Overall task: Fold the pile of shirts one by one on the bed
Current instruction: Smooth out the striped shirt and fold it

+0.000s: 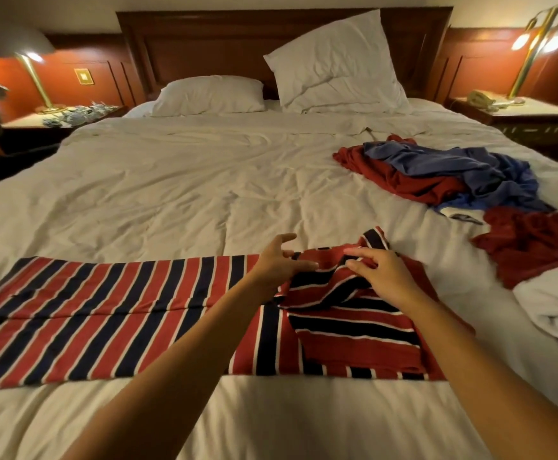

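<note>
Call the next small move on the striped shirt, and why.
Probably pull the bunched end flat. The right hand pinches rumpled fabric at the right end of the striped shirt, the left hand is open beside it, and the rest already lies smooth in a long band across the bed. Flattening first should keep the next fold tidy.

No writing, label, brand or number is legible anywhere here.
</note>
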